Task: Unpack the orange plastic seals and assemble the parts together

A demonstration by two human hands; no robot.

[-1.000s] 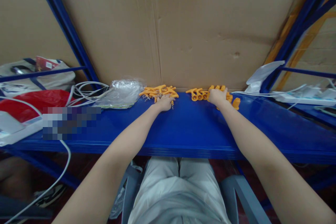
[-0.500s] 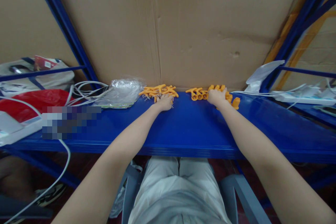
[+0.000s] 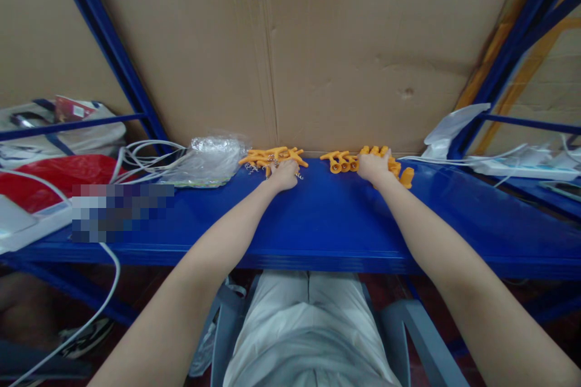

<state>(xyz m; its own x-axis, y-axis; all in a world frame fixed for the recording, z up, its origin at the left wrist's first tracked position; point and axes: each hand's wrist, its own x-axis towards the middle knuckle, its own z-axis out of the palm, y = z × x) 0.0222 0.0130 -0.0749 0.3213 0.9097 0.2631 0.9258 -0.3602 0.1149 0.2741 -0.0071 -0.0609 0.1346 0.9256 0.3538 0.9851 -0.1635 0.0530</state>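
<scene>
On the blue shelf, my left hand (image 3: 285, 175) rests at the front of a pile of orange plastic pieces (image 3: 269, 155) that have thin arms and small curly metal bits. Its fingers are bent down into the pile; what they grip is too small to make out. My right hand (image 3: 373, 168) lies over a second group of orange pieces, fingers curled and partly hidden. Left of it stand orange pieces with round flared ends (image 3: 341, 165) in a row. More upright orange pieces (image 3: 376, 150) show behind the hand, and another orange piece (image 3: 407, 178) sits to its right.
A cardboard sheet (image 3: 336, 60) backs the blue shelf (image 3: 318, 224). To the left lie a clear plastic bag (image 3: 211, 160), white cables (image 3: 154, 146), a red bag (image 3: 68, 172) and a white power strip (image 3: 40, 227). Another power strip (image 3: 521, 167) is at the right.
My left hand has shifted slightly, its fingers tucking further down at the pile. The right hand stays almost in place. The view has moved a little.
</scene>
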